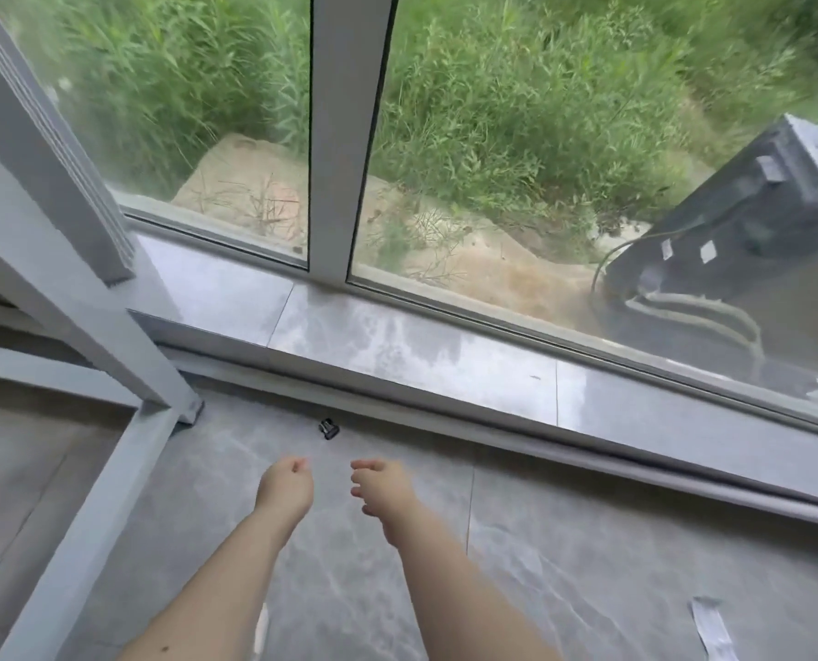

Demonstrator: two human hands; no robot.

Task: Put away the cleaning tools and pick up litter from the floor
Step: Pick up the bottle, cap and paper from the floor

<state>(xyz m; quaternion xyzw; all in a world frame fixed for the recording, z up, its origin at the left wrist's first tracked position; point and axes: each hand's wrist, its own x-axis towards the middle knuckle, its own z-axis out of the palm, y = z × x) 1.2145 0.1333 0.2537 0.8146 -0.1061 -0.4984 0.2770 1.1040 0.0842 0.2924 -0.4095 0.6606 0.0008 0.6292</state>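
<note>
No tools in sight; I judge litter remains: a clip (329,428) mid-frame, paper (712,632) lower right. My left hand (285,486) and right hand (382,489) hang loosely curled, empty.

No legible text, label, brand, number or sign anywhere.

Bare forearms (216,579), sleeveless, unadorned hands (285,486)

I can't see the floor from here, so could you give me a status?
Left hand and right hand empty. Small black item just ahead, by sill. Nothing between.
</note>
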